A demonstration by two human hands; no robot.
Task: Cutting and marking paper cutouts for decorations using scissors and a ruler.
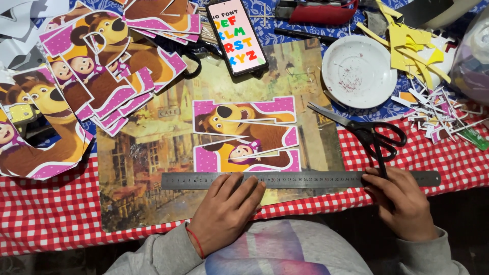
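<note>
Pressing steel ruler [300, 179], left hand [226, 211], right hand [400, 201] by black scissors [374, 135]

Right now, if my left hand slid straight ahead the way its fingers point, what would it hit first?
The left hand already rests its fingertips on the steel ruler. Just past the ruler, it would probably meet the pink cartoon-bear letter cutout on the picture mat.

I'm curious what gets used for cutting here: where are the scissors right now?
In the head view, the black-handled scissors lie open right of centre, below the white plate, their handles just above the right hand.
</note>
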